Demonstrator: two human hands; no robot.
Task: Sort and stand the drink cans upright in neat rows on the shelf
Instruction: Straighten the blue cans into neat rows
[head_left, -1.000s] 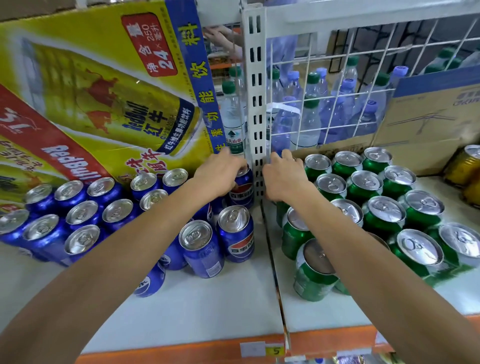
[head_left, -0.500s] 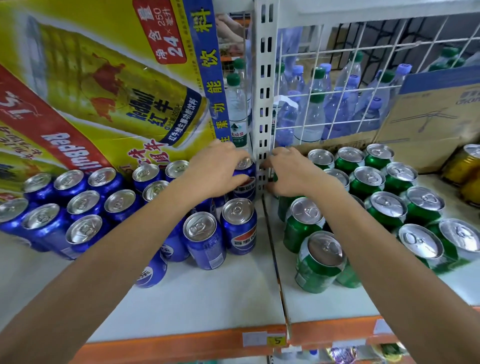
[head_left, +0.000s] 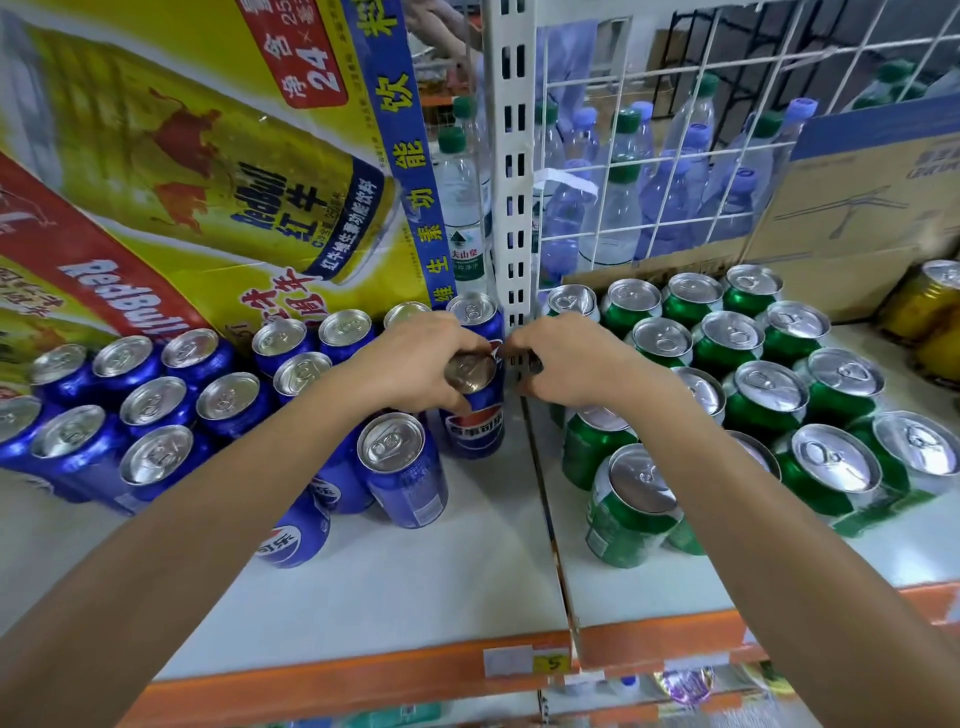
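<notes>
Left hand (head_left: 415, 364) now grips blue can (head_left: 475, 421) beside post (head_left: 513, 208).

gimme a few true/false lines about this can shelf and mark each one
1. The left hand grips the top of a blue can. True.
2. The green cans stand left of the white post. False: they stand right of it; the blue cans are left.
3. Water bottles stand behind the wire grid. True.
4. Gold cans sit at the far left edge. False: they are at the far right.
</notes>
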